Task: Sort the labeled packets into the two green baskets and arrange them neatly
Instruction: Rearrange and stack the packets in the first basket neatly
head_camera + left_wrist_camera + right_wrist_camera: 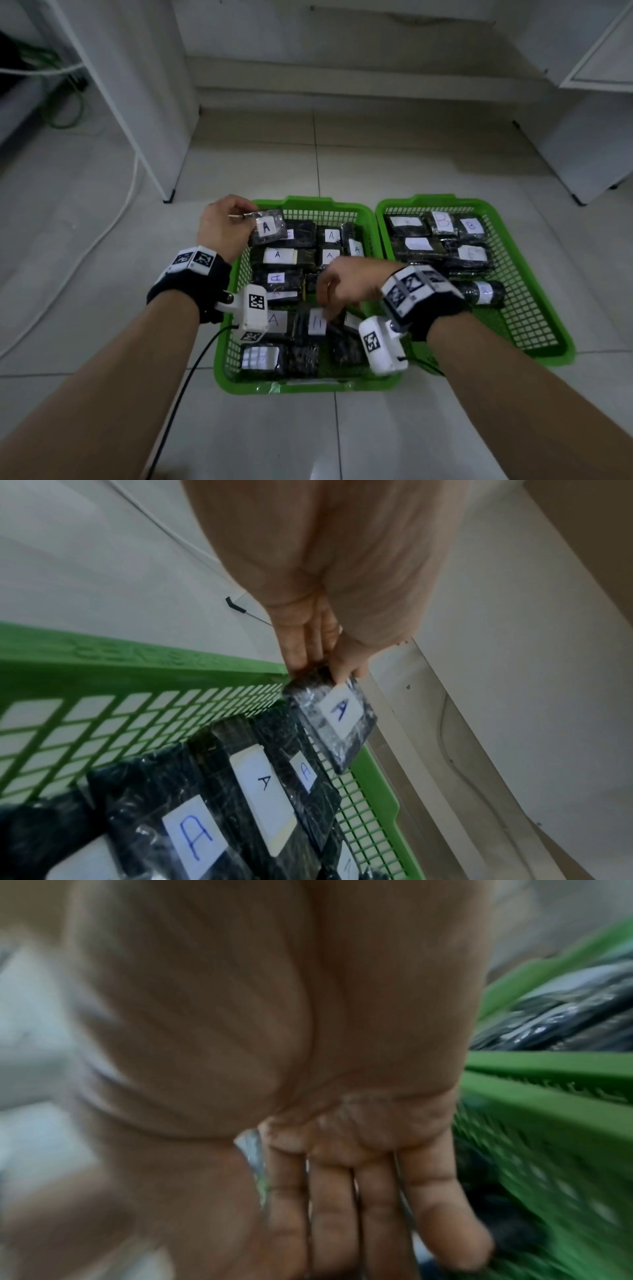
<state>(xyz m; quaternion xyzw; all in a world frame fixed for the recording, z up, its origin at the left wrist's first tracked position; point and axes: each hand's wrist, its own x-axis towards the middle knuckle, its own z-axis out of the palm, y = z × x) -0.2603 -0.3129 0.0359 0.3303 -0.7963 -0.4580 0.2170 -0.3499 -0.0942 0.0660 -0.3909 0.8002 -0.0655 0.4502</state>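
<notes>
My left hand (224, 224) pinches an A packet (268, 228) over the left basket's (308, 385) far-left corner for a neat fit, while my right hand (346, 284) reaches among packets mid-basket, grasp unclear.

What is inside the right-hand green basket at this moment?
The right basket holds dark wrapped packets with white labels, several marked B, packed at its far end. Its near part shows bare mesh. The right hand and wrist camera hide its near left corner.

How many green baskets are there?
2. The left green basket sits under both hands, full of packets marked A. The right green basket sits beside it, rims touching, holding packets marked B. No other basket shows.
</notes>
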